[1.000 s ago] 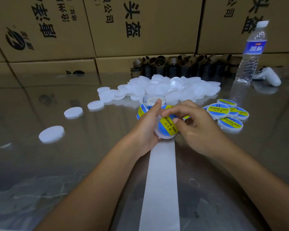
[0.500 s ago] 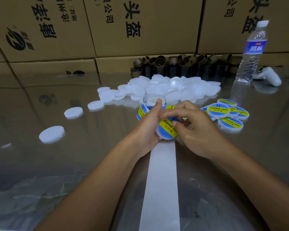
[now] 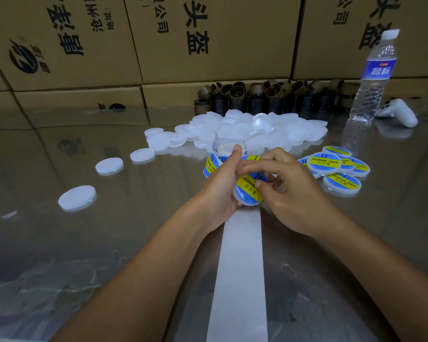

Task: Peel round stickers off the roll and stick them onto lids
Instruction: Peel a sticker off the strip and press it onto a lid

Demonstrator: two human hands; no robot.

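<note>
My left hand [image 3: 220,190] grips the lid [image 3: 244,201] from its left; my right hand [image 3: 292,193] pinches its right edge, thumb on the sticker [image 3: 247,188].

The lid pile [image 3: 252,130] lies behind the sticker roll [image 3: 229,150]. Labelled lids [image 3: 336,167] sit right of it. A bottle [image 3: 373,77] stands behind those.

A packing workshop or stockroom: stacked printed cartons [image 3: 208,38] behind a steel worktable [image 3: 109,243] heaped with blank lids [image 3: 252,129].
</note>
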